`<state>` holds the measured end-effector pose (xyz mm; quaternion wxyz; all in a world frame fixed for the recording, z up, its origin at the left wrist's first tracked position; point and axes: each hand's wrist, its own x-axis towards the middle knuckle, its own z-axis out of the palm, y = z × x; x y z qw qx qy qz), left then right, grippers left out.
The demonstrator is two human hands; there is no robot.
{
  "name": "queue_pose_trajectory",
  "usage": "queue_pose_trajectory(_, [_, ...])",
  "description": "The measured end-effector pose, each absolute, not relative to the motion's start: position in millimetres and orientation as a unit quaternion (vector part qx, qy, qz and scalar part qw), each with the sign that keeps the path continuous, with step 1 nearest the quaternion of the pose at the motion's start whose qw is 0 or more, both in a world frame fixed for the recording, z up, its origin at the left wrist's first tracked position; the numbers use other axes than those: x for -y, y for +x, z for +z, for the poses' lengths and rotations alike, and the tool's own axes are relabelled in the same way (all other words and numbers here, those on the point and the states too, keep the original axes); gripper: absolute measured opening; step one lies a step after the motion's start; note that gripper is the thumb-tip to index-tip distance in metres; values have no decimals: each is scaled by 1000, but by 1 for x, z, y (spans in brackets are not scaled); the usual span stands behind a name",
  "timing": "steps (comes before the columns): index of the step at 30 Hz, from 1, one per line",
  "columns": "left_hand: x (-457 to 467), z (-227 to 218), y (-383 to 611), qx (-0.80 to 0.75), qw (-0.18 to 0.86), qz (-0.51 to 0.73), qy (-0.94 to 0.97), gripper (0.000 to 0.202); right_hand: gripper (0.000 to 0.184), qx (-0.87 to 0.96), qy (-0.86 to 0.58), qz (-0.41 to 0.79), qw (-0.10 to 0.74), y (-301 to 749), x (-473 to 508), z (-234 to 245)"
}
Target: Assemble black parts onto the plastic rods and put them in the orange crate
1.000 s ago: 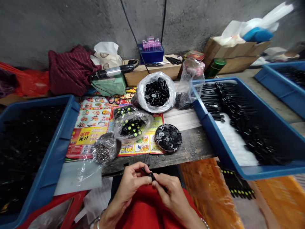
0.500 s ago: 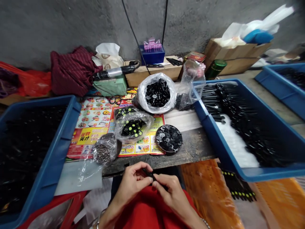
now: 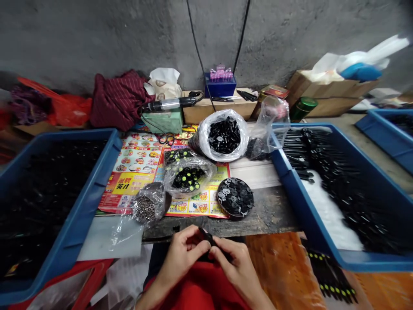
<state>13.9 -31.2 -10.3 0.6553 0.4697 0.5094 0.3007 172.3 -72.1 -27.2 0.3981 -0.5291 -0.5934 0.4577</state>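
Observation:
My left hand [image 3: 180, 254] and my right hand [image 3: 234, 260] meet over my lap, just below the table's front edge. Both pinch a small black part [image 3: 206, 236] between fingers and thumbs. Nearest on the table are a round lid of flat black discs [image 3: 235, 198], a clear bag of black pieces with yellow-green dots [image 3: 189, 176], and a small bag of tiny metal bits [image 3: 146, 206]. Further back, a white bag [image 3: 224, 135] holds black caps.
A blue bin of black parts [image 3: 48, 193] stands at the left, another blue bin of long black pieces [image 3: 338, 181] at the right, a third far right [image 3: 390, 137]. An orange crate [image 3: 284, 271] sits below right. Boxes, a tissue pack and cloth line the wall.
The view has shifted, so everything sits lower and further right in frame. My hands stay together on the black part, fingers working it slightly.

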Motion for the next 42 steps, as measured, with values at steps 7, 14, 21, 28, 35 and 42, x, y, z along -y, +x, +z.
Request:
queue_pose_trajectory(7, [27,6,-9,-482,690,397,366,18,24,714,-476,374,351,180,39,-8])
queue_pose_trajectory(14, [22,10,-28,-532,676,428,278,39,22,821,-502,174,210,149,-62,15])
queue_pose_trajectory(21, [24,11,-29,-530,668,431,295,30,12,832,-521,137,132,125,-102,-8])
queue_pose_trajectory(28, [19,8,-25,-526,664,444,293,36,14,825,-514,156,174,133,-103,-12])
queue_pose_trajectory(35, [15,7,-22,-542,594,516,296,36,13,774,-503,189,335,149,-69,14])
queue_pose_trajectory(42, [11,6,5,-552,558,517,341,35,11,728,-482,302,383,145,23,17])
